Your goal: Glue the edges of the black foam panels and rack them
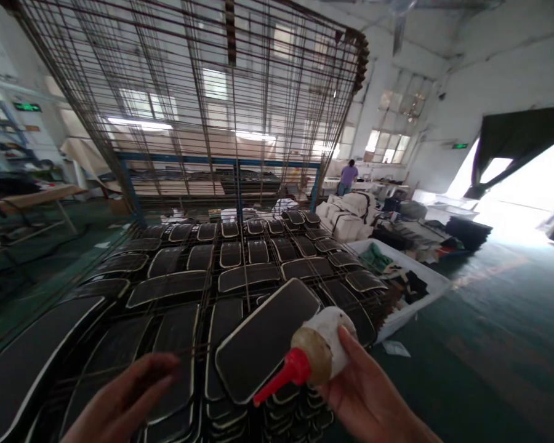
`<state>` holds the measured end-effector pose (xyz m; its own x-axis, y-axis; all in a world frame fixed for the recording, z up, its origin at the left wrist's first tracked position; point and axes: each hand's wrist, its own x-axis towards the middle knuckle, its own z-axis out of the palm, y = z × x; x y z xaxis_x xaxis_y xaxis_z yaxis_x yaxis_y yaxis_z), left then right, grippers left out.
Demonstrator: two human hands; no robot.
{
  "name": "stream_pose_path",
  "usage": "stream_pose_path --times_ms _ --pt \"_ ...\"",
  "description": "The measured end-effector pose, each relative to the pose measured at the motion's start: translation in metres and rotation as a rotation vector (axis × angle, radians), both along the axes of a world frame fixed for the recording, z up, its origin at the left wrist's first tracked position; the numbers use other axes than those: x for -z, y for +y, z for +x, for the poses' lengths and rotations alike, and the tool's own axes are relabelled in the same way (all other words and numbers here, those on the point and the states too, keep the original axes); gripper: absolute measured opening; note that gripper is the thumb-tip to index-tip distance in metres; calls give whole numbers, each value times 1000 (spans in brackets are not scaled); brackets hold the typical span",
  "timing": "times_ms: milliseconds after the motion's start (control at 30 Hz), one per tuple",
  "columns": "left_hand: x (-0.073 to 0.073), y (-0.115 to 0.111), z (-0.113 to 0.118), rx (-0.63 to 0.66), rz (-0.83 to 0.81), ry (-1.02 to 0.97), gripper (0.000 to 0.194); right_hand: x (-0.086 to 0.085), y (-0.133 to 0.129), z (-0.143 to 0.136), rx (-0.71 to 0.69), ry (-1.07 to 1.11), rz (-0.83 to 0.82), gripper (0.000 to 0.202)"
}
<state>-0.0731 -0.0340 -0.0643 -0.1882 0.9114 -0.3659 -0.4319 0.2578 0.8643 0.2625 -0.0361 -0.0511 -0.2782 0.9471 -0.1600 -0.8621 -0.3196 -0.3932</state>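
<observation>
The glue bottle (321, 351), white with a red nozzle and a brownish, glue-stained neck, is held in the right hand (369, 394), tipped toward a black panel (265, 338) lying loose atop the wire rack (203, 271). Its contents cannot be seen. Left of the bottle, the left hand (124, 394) is blurred, fingers loosely open, holding nothing. The rack is filled with similar panels.

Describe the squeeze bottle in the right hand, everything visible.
The squeeze bottle is a squat white plastic container, grimy, with a yellowish-brown stained shoulder and a red tapered nozzle pointing down-left. It lies tilted almost sideways in the grip of the right hand, whose fingers wrap its body. The nozzle tip hangs at the edge of a black panel with a pale rim.
</observation>
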Motion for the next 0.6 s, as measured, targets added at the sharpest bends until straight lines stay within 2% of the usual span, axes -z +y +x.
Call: stream_pose_path --times_ms 67,100,133,200,267,333,467,533,600 --pt "-39 19 10 121 102 271 47 -3 -2 -1 -67 -47 27 47" --pt "-55 29 20 234 115 355 46 -3 -4 -2 -96 -73 44 46" --pt "-65 37 30 334 141 401 42 -4 -4 -3 -118 -98 56 44" --pt "-74 50 49 613 139 366 29 -4 -6 -6 -154 -131 52 43" --pt "-70 58 63 833 96 271 31 -2 -6 -10 -194 -145 37 45" --pt "-61 60 71 922 50 238 42 1 -7 -12 -225 -142 40 47" --pt "-48 54 66 887 81 264 52 6 -8 -5 -169 -121 72 45" --pt "-44 49 56 875 104 237 48 3 -5 6 -67 -126 92 44" --pt "-40 44 45 872 103 226 42 -3 1 20 100 -155 103 41"
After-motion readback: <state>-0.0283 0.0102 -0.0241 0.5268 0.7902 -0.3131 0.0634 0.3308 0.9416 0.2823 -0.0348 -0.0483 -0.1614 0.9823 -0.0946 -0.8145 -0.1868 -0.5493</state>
